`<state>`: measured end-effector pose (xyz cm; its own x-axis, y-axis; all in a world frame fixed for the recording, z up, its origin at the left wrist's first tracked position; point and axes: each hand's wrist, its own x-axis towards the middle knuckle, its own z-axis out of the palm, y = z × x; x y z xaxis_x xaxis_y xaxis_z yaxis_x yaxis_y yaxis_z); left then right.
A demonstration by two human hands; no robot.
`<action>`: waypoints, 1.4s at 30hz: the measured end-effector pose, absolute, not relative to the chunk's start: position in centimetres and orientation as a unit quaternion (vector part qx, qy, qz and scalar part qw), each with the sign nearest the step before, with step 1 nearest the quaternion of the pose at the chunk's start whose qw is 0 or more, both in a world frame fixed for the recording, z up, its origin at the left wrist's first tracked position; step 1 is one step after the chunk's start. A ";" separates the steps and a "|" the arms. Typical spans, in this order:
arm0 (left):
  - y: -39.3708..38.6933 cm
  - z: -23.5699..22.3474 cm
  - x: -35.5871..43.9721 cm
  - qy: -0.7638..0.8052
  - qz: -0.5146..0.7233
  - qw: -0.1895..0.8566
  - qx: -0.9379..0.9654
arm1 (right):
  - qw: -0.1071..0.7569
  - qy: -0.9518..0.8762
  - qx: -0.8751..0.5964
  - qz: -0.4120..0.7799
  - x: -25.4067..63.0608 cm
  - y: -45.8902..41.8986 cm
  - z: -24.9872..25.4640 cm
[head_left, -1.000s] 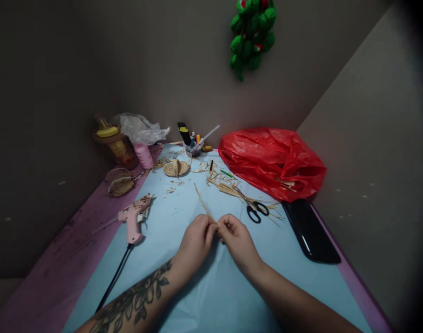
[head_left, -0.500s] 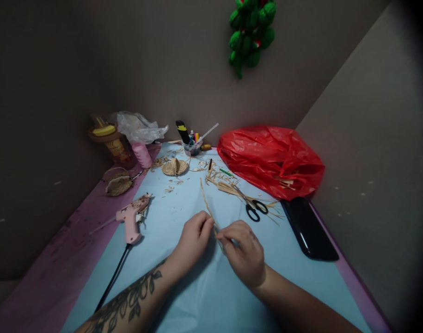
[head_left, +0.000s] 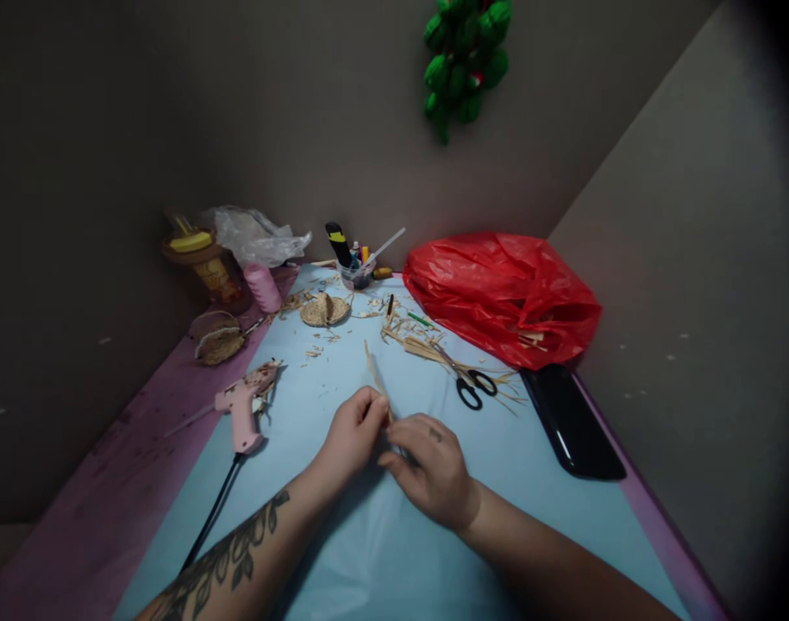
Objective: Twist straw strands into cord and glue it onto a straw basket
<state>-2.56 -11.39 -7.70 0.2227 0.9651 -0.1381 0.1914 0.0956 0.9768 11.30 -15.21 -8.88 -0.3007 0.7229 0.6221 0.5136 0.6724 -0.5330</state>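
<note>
A thin, tan straw strand (head_left: 374, 369) sticks up and away from my hands over the middle of the blue sheet. My left hand (head_left: 355, 431) is closed, pinching the strand between thumb and forefinger. Close against it, my right hand (head_left: 431, 470) has its fingers curled round the strand's lower part; the thumb tip shows just below the forefinger. The strand's near end is hidden by the fingers. Black-handled scissors (head_left: 476, 389) lie beyond my right hand, across a bundle of straw (head_left: 426, 349). A round woven straw piece (head_left: 325, 310) rests farther back.
On the left are a pink glue gun (head_left: 242, 410) with a black cord, a small woven basket (head_left: 219, 343), a pink thread spool (head_left: 263, 288) and a brown cup (head_left: 209, 267). A tub of tools (head_left: 357, 274) stands behind. Right are a red plastic bag (head_left: 497, 293) and a black tray-like object (head_left: 575, 423).
My right hand has moved left and closer to my left hand, its fingers shifting along the strand. Less of the strand shows below the hands. The view has shifted slightly.
</note>
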 end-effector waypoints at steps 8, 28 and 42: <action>-12.1 -7.6 -2.3 0.490 0.359 0.436 0.664 | 0.495 -0.511 -0.495 0.499 11.1 -13.6 -10.4; -11.8 -7.7 -3.3 0.486 0.263 0.240 0.798 | 0.451 -0.571 -0.536 0.427 11.5 -13.7 -10.2; -10.6 -7.7 -3.5 0.458 0.266 0.505 0.681 | 0.459 -0.611 -0.542 0.349 12.0 -13.7 -9.8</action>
